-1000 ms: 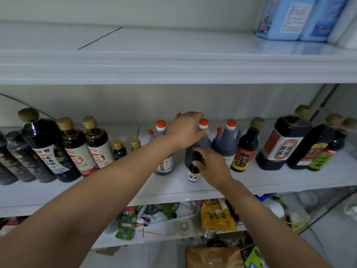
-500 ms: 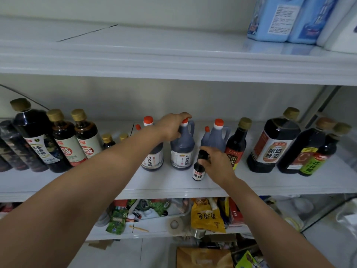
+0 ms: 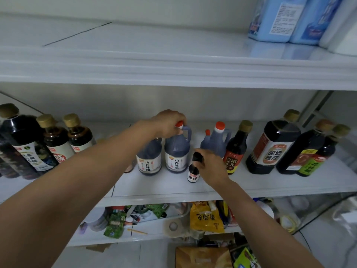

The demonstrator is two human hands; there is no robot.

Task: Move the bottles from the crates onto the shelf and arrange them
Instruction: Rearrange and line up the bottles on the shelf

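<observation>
Gripping round red-capped jug (image 3: 176,151), small bottle (image 3: 193,172).

You can read 山西陈醋 on the two grey handled plastic jugs (image 3: 176,151). Right of them, the slim dark gold-capped bottle (image 3: 236,149) reads CUCU and 阳光 — the squat dark jug (image 3: 273,144) beyond reads 酿造酱油.

Soft, even, dim light; wide-angle bending at the edges, mild blur throughout, faint sheen on the shelf (image 3: 173,74).
</observation>
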